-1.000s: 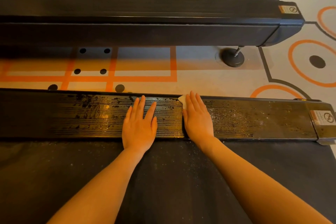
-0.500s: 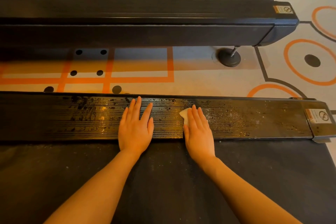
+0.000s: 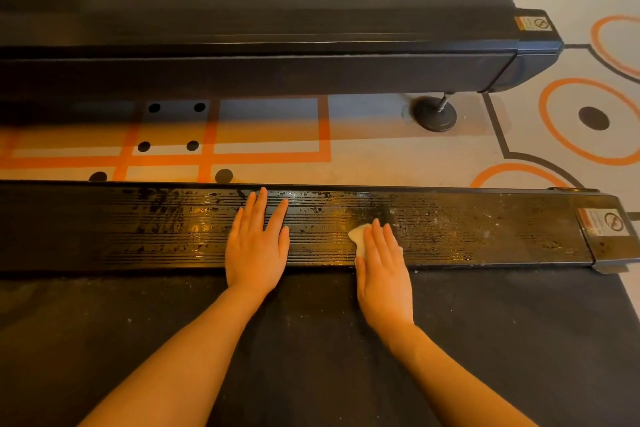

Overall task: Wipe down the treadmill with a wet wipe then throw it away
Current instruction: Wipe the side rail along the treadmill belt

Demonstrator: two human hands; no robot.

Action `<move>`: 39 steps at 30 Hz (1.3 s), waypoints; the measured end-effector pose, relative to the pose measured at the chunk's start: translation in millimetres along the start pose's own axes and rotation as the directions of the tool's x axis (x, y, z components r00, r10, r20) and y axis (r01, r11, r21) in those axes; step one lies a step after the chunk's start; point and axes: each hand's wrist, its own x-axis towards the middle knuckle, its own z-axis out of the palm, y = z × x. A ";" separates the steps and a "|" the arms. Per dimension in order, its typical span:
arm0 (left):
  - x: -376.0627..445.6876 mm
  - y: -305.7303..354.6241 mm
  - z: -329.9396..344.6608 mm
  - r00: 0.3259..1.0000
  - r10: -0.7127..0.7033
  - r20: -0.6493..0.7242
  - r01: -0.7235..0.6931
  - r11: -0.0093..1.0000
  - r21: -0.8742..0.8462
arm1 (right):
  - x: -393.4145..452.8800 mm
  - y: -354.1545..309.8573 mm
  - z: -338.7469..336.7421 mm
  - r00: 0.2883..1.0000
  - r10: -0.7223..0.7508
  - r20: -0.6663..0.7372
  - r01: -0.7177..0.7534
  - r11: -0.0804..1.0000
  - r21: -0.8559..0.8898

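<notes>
The treadmill's black ribbed side rail (image 3: 502, 236) runs across the view, wet and shiny on its left and middle, dusty toward the right end. My right hand (image 3: 382, 267) lies flat, fingers straight, pressing a small white wet wipe (image 3: 358, 237) onto the rail; only the wipe's left corner shows. My left hand (image 3: 258, 243) rests flat on the rail a little to the left, fingers spread. The dark running belt (image 3: 311, 357) lies under both forearms.
A second black treadmill (image 3: 277, 45) stands parallel beyond a strip of patterned orange and grey floor (image 3: 381, 156), with its round foot (image 3: 434, 114) on the floor. A warning sticker (image 3: 604, 222) marks the rail's right end cap.
My right hand has slid the wipe back toward me across the rail, from its far edge to its near half. My left hand has stayed put.
</notes>
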 end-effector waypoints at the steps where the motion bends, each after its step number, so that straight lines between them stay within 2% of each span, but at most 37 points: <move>1: -0.3 0.8 -0.3 1.000 0.002 0.006 -0.002 1.000 0.006 | -5.6 0.7 2.4 1.000 0.009 0.000 -0.009 1.000 -0.001; 8: 4.9 6.6 0.2 1.000 0.027 0.012 -0.027 0.999 -0.023 | 21.9 6.5 -4.3 1.000 -0.015 0.007 0.015 1.000 -0.018; 14: 13.6 17.6 -0.4 0.999 -0.020 0.045 0.023 0.997 -0.078 | 54.6 6.9 -15.0 0.999 0.007 0.054 -0.004 0.999 -0.050; 23: 11.9 20.3 -1.4 0.999 -0.026 0.043 0.029 0.996 -0.084 | 0.4 9.8 1.8 1.000 0.016 -0.009 -0.016 1.000 0.003; 29: 13.1 24.7 -6.1 0.998 -0.035 0.048 0.041 0.991 -0.129 | -6.6 14.7 0.4 1.000 0.006 0.011 -0.006 1.000 0.022; 35: 27.8 57.6 -13.6 0.997 0.061 0.045 -0.049 0.972 -0.229 | 38.5 22.3 -13.0 1.000 0.015 0.024 -0.014 1.000 -0.023; 39: 36.1 78.3 -11.6 0.993 0.081 0.081 -0.060 0.969 -0.239 | 52.1 27.0 -17.8 0.999 0.024 0.041 -0.022 0.998 -0.055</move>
